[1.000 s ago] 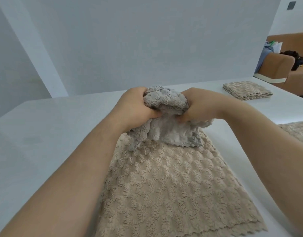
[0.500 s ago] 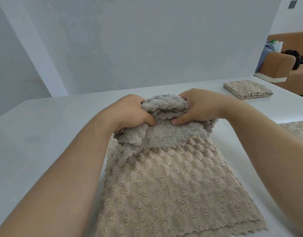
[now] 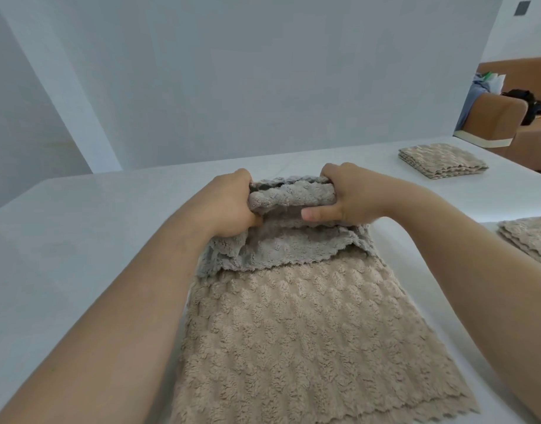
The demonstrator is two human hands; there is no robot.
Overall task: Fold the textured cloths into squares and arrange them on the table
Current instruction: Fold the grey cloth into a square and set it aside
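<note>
Both forearms came in from the bottom corners and met over the middle of the white table (image 3: 95, 240). Left hand (image 3: 229, 206) was fisted knuckles-up, fingers curled into the left end of the grey cloth (image 3: 281, 249). Right hand (image 3: 351, 197) gripped the right end the same way, thumb laid flat and pointing left across the fabric. Between the fists the grey cloth was bunched into a thick roll, and its loose scalloped edge hung down toward the viewer.

Nearest the viewer, a beige textured cloth (image 3: 309, 347) lay spread flat on the table, running from the bottom edge up under the grey one, which overlapped its far end. The two forearms flanked it without covering it.

At the right edge, partly cut off, sat a layered beige pile (image 3: 532, 240), well apart from the hands. Farther back on the right, a folded square stack (image 3: 440, 160) rested near the table's far corner. Beyond it stood a brown sofa (image 3: 507, 117) with dark items on it, too small to make out. A plain pale wall (image 3: 263, 71) closed the background.
</note>
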